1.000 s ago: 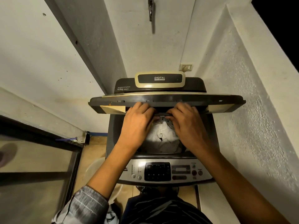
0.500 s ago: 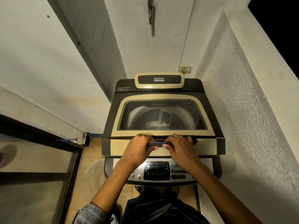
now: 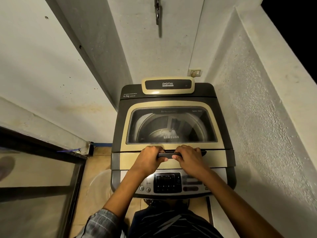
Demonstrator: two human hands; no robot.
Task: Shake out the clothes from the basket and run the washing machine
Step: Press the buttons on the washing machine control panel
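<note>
A dark grey and beige top-loading washing machine [image 3: 221,121] stands in a narrow corner. Its lid [image 3: 171,103] with a glass window lies flat and closed; the drum shows through the glass and the clothes are hidden. My left hand [image 3: 151,157] and my right hand [image 3: 190,157] grip the dark lid handle [image 3: 169,155] side by side, fingers curled over it. The silver control panel [image 3: 167,183] with a dark display sits just below my wrists. The pale basket [image 3: 101,184] stands on the floor at the machine's left.
White walls close in on the left, back and right [image 3: 257,117]. A wall socket [image 3: 194,72] sits behind the machine. A dark-framed glass door [image 3: 39,177] stands at the left. Tan floor tiles [image 3: 97,162] show between door and machine.
The lid was raised over the drum with pale clothes showing. Both hands drew it down by its handle and it now lies flat and closed.
</note>
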